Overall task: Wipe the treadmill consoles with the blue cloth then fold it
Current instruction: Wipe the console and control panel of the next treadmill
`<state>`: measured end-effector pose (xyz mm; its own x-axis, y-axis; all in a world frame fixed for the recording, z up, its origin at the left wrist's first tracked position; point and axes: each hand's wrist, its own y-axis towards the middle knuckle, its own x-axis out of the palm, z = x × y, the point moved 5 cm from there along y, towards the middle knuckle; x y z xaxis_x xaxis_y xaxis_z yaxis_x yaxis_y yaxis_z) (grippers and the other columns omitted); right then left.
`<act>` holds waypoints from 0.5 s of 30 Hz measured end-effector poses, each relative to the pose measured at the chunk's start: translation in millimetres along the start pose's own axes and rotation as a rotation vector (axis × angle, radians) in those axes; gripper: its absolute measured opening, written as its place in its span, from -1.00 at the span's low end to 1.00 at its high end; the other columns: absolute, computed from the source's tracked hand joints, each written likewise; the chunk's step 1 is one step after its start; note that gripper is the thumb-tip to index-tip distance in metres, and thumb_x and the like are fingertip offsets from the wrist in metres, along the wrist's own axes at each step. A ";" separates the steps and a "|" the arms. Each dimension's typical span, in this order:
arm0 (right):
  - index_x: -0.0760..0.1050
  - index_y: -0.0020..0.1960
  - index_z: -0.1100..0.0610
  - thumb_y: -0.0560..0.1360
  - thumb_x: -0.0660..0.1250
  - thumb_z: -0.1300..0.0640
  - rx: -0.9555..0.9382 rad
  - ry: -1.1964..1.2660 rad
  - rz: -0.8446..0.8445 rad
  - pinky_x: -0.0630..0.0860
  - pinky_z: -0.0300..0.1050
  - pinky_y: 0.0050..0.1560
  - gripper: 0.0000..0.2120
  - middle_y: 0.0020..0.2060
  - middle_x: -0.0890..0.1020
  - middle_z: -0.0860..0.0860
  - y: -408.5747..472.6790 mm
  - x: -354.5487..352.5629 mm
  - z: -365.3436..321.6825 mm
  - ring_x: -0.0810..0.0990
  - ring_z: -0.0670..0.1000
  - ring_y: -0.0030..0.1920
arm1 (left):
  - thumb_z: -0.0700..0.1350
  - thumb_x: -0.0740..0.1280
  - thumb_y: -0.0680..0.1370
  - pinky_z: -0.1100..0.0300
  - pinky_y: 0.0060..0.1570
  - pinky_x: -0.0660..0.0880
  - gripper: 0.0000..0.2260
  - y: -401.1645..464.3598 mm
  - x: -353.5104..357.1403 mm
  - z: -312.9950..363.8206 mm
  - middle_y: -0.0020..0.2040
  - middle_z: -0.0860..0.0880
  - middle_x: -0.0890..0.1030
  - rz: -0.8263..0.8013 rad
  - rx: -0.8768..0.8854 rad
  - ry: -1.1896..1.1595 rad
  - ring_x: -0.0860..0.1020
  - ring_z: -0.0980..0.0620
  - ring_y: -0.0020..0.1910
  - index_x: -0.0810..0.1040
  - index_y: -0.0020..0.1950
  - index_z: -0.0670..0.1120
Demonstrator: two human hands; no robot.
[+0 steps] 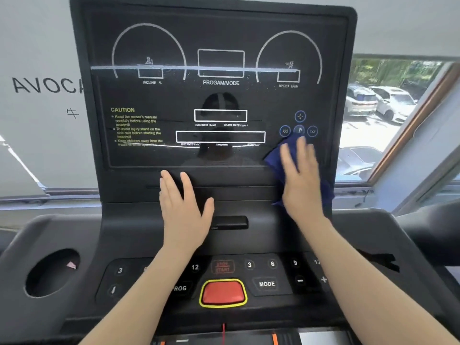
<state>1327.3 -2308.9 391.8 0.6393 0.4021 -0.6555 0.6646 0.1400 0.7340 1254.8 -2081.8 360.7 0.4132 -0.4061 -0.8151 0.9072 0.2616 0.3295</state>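
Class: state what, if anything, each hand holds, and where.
Neither grips anything. The right hand presses the blue cloth flat mid-cloth; the left hand rests bare on the console.

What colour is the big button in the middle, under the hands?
The big button is red with a yellow rim, seen best in the head view.

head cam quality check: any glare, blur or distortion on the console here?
Head view: glossy console panel mirrors the wearer's silhouette and carries bright streak reflections; the window on the right is overexposed; right hand and blue cloth are motion-blurred, left hand sharper; wide-angle bending shows at the frame edges.
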 end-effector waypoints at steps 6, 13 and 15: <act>0.22 0.45 0.12 0.31 0.07 0.48 -0.286 -0.074 -0.105 0.25 0.12 0.36 -0.28 0.45 0.22 0.22 -2.3 -6.9 15.8 0.18 0.29 0.42 | 0.23 -0.06 0.46 -0.08 0.42 -0.06 -0.25 -0.2 1.2 2.5 0.48 -0.39 -0.06 0.059 -0.014 0.053 -0.03 -0.33 0.48 0.09 0.49 -0.26; 0.30 0.42 0.17 0.32 0.11 0.48 -0.170 0.017 -0.006 0.27 0.19 0.31 -0.33 0.44 0.24 0.26 7.0 -0.2 -12.8 0.13 0.29 0.39 | 0.14 0.08 0.55 0.05 0.43 -0.08 -0.40 -3.6 -12.2 -2.3 0.53 -0.23 -0.06 0.070 0.025 -0.060 -0.03 -0.17 0.51 0.15 0.49 -0.17; 0.35 0.40 0.16 0.37 0.00 0.37 -0.275 -0.002 -0.039 0.21 0.13 0.31 -0.40 0.43 0.27 0.24 10.9 4.6 -29.9 0.17 0.28 0.38 | 0.00 0.18 0.59 0.10 0.45 -0.05 -0.47 -4.6 -18.8 -5.7 0.54 -0.13 -0.08 0.047 0.032 -0.156 -0.07 -0.06 0.52 0.13 0.51 -0.12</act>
<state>1325.9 -2278.4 402.1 0.6161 0.3902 -0.6842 0.5585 0.3961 0.7288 1242.4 -2070.4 371.8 0.4600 -0.5262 -0.7152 0.8877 0.2567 0.3821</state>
